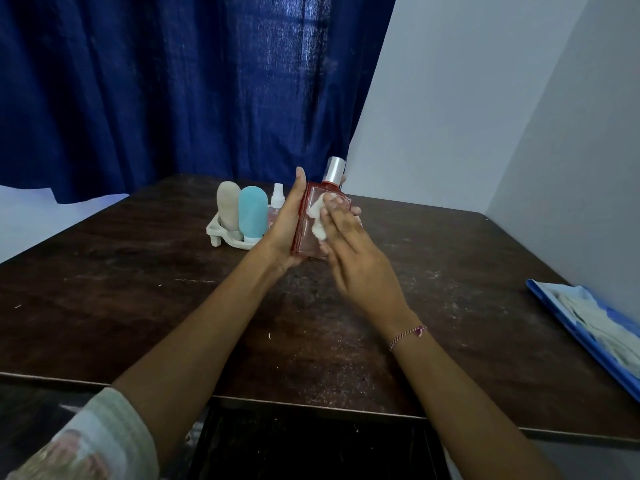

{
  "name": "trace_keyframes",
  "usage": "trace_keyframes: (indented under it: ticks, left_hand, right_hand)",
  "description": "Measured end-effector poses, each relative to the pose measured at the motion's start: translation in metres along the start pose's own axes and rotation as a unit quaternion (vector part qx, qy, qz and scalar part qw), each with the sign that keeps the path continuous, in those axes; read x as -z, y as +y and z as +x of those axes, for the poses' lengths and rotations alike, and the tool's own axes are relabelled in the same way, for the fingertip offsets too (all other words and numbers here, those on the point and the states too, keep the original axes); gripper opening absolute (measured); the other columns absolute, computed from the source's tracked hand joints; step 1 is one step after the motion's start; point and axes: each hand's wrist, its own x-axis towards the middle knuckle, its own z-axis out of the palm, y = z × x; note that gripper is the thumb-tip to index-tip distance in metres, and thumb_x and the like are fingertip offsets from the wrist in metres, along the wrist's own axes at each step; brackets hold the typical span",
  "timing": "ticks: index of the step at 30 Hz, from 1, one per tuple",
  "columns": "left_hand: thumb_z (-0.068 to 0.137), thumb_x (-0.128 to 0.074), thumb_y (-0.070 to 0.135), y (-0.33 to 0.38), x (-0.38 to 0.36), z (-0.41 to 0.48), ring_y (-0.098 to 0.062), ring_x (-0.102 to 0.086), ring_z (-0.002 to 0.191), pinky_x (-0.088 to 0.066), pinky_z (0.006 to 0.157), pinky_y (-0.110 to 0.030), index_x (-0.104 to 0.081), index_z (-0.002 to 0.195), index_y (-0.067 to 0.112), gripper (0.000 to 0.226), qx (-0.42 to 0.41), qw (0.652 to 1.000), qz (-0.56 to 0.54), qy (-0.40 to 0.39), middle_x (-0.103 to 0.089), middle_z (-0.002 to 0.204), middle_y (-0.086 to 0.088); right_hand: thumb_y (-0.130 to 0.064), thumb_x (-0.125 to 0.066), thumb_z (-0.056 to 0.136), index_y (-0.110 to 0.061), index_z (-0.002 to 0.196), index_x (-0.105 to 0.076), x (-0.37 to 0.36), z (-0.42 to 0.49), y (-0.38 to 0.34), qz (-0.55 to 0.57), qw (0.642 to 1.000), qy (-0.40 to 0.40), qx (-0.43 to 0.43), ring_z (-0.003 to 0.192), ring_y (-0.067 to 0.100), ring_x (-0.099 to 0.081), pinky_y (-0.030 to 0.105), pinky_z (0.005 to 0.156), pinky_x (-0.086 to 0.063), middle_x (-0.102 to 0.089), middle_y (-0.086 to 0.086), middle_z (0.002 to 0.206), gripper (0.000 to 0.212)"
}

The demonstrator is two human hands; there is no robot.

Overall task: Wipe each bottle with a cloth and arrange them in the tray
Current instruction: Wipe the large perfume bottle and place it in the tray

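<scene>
My left hand (285,223) grips a flat rectangular pink glass bottle (308,233) with a silver cap, held upright above the table. My right hand (353,258) presses a small white cloth (317,216) against the bottle's front face with straight fingers. Behind my left hand stands a white tray (216,230) holding a beige bottle (228,206), a light blue bottle (252,211) and a small clear spray bottle (277,197) with pink liquid.
The dark wooden table (138,306) carries scattered white specks. A blue tray (588,337) with white cloths lies at the right edge against the white wall. A dark blue curtain hangs behind the table.
</scene>
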Motion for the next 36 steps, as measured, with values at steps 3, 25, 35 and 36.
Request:
trace_keyframes:
  ticks: [3, 25, 35, 36]
  left_hand:
    - [0.089, -0.02, 0.065, 0.004, -0.003, -0.003, -0.013, -0.07, 0.072, -0.058, 0.064, -0.025, -0.066, 0.105, 0.019, 0.067, -0.001, 1.0, 0.009, -0.003, -0.072, 0.08, -0.008]
    - [0.088, -0.035, 0.059, -0.003, -0.014, -0.014, -0.019, -0.065, 0.097, -0.054, 0.084, -0.034, -0.059, 0.113, 0.014, 0.057, 0.008, 0.993, 0.111, -0.031, -0.071, 0.1, -0.008]
    - [0.094, -0.029, 0.053, -0.001, -0.014, -0.013, -0.014, -0.068, 0.091, -0.057, 0.076, -0.027, -0.059, 0.108, 0.021, 0.046, -0.03, 0.987, 0.158, -0.026, -0.072, 0.095, -0.001]
    - [0.097, -0.024, 0.047, -0.001, -0.016, -0.014, -0.012, -0.069, 0.087, -0.056, 0.073, -0.024, -0.06, 0.104, 0.021, 0.044, -0.025, 0.986, 0.165, -0.028, -0.073, 0.091, 0.0]
  right_hand:
    - [-0.03, -0.031, 0.1, -0.002, 0.143, -0.029, -0.003, 0.0, -0.006, -0.024, 0.998, -0.032, 0.056, 0.143, 0.018, -0.009, 0.037, 0.113, -0.024, -0.022, 0.012, 0.153, 0.051]
    - [-0.016, -0.048, 0.095, 0.002, 0.128, -0.052, 0.018, 0.003, 0.007, -0.012, 0.991, 0.131, 0.029, 0.12, 0.023, -0.042, 0.03, 0.102, -0.041, -0.043, 0.011, 0.131, 0.038]
    - [-0.011, -0.043, 0.095, 0.006, 0.122, -0.054, 0.017, 0.0, 0.01, -0.001, 0.987, 0.16, -0.007, 0.11, 0.022, -0.044, 0.012, 0.103, -0.031, -0.047, 0.013, 0.121, 0.034]
    - [-0.014, -0.04, 0.097, 0.006, 0.122, -0.054, 0.016, 0.001, 0.008, -0.004, 0.988, 0.153, 0.004, 0.111, 0.022, -0.043, 0.014, 0.104, -0.03, -0.043, 0.011, 0.122, 0.035]
